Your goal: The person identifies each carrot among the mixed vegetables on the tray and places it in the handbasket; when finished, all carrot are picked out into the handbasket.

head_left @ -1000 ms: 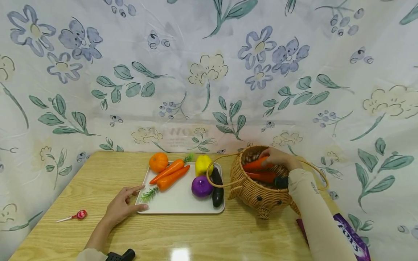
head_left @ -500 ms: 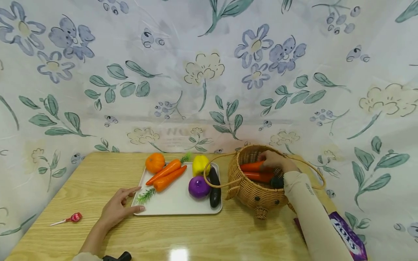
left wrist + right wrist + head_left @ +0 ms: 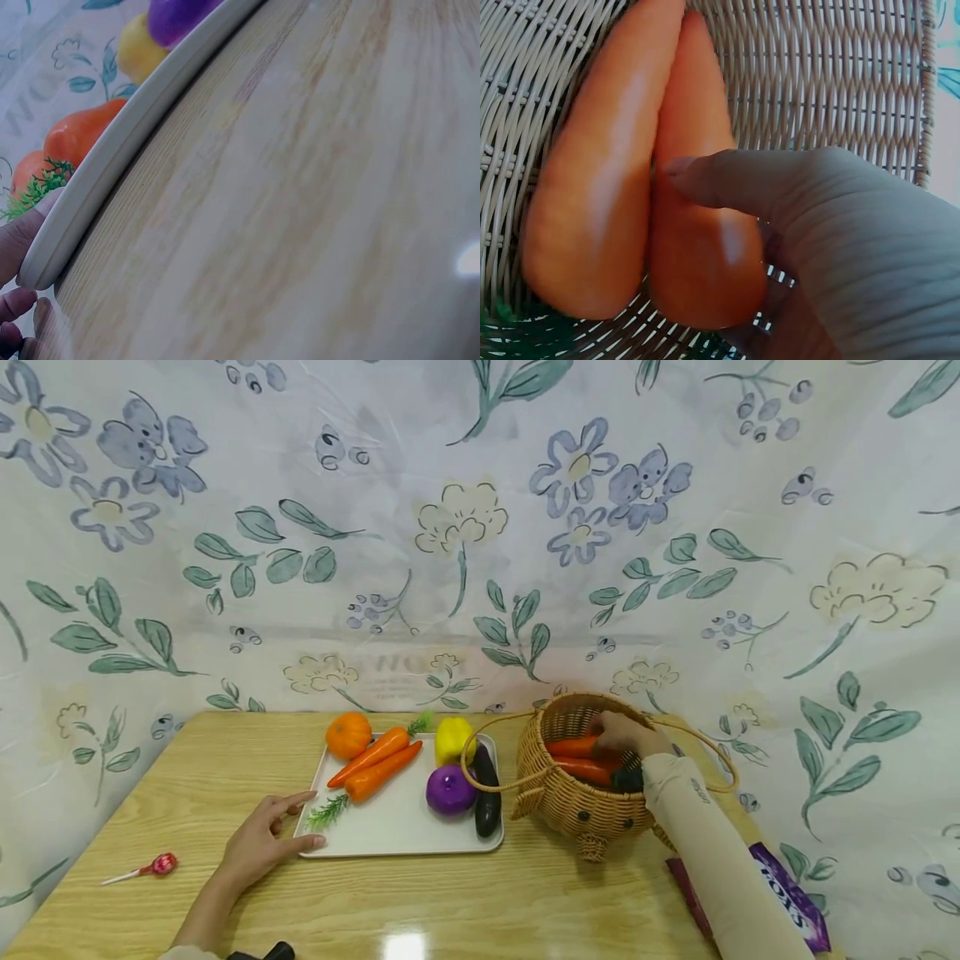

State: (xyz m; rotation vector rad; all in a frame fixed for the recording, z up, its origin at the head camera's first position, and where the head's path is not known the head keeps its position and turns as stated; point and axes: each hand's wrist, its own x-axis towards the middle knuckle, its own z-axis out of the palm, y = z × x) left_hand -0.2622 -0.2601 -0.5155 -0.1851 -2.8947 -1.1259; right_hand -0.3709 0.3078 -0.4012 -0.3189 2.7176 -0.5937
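Note:
My right hand (image 3: pixel 618 735) reaches into a wicker basket (image 3: pixel 581 814) with a pig-like face. Inside lie two orange-red carrots. In the right wrist view its thumb presses on the right-hand carrot (image 3: pixel 697 180), with its other fingers mostly hidden beside and below. The second carrot (image 3: pixel 600 195) lies against it. My left hand (image 3: pixel 258 839) holds the left front corner of a white tray (image 3: pixel 397 835), thumb over the rim. On the tray are two carrots (image 3: pixel 375 772), a pumpkin (image 3: pixel 348 737), a yellow pepper (image 3: pixel 453 741), a purple round vegetable (image 3: pixel 451 790) and an eggplant (image 3: pixel 487 797).
A red-wrapped lollipop (image 3: pixel 163 863) lies left on the wooden table (image 3: pixel 465 902). At the right, a purple packet (image 3: pixel 787 893) sits partly behind my right forearm. One basket handle (image 3: pixel 480 781) leans over the tray's right side. A floral cloth (image 3: pixel 450 610) hangs behind.
My right hand and the carrot under it have sunk slightly lower in the basket. The left hand stays at the tray's corner. The whole head view has shifted a little.

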